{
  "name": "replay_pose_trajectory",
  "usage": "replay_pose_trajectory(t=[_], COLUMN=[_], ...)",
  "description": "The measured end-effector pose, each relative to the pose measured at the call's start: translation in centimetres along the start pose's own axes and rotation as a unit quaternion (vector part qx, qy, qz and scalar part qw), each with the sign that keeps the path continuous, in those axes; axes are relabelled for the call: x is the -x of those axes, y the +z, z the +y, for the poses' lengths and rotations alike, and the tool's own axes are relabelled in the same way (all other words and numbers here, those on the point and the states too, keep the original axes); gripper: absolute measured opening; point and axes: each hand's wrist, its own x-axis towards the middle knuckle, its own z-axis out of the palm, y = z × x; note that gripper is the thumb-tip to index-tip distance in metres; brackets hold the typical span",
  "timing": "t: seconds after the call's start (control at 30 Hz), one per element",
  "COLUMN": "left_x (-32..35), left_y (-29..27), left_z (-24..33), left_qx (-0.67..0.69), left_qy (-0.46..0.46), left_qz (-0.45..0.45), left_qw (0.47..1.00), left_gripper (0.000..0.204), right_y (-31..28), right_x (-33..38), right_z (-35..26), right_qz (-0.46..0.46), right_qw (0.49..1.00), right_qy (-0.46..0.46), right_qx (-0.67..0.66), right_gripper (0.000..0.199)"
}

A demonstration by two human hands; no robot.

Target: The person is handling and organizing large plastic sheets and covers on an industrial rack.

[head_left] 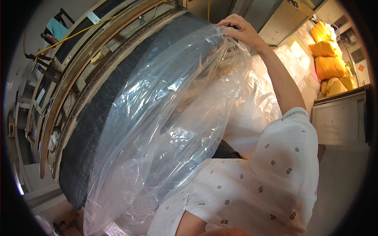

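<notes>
Right hand (pixel 241 30) raised, grip pinching top edge of clear plastic bag (pixel 165 118). Bag draped down over dark grey padded panel (pixel 94 118), beside curved wooden frame (pixel 67 78). Left hand out of view. Yellow sacks (pixel 327 55) far right.

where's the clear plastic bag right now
In the head view, the clear plastic bag drapes mid-frame over the dark padded surface, its top edge pinched by the right hand.
</notes>
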Motion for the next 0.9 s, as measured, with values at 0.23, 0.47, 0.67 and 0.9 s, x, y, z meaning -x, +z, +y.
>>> replay_pose_trajectory(t=[0.23, 0.47, 0.67, 0.9], left_x=[0.6, 2.8, 3.7, 6.7], left_y=[-1.1, -5.6, -6.0, -6.4], left_z=[-2.2, -7.3, -8.4, -14.0], left_qx=[0.073, 0.144, 0.216, 0.284], left_qy=[-0.017, -0.061, -0.078, -0.125], left_qz=[-0.026, -0.016, -0.031, -0.047], left_qw=[0.997, 0.988, 0.973, 0.950], left_gripper=[0.032, 0.033, 0.035, 0.037], right_y=[1.3, 3.8, 10.2, 11.4], right_x=[-0.1, -8.0, -13.6, -13.3], right_z=[1.2, -1.7, 5.8, 5.3], right_qz=[0.012, 0.048, 0.078, 0.032], right_qw=[0.999, 0.985, 0.950, 0.980], right_qy=[-0.030, 0.161, 0.099, 0.095], right_qx=[-0.018, -0.042, 0.287, 0.169], right_gripper=[0.016, 0.023, 0.024, 0.030])
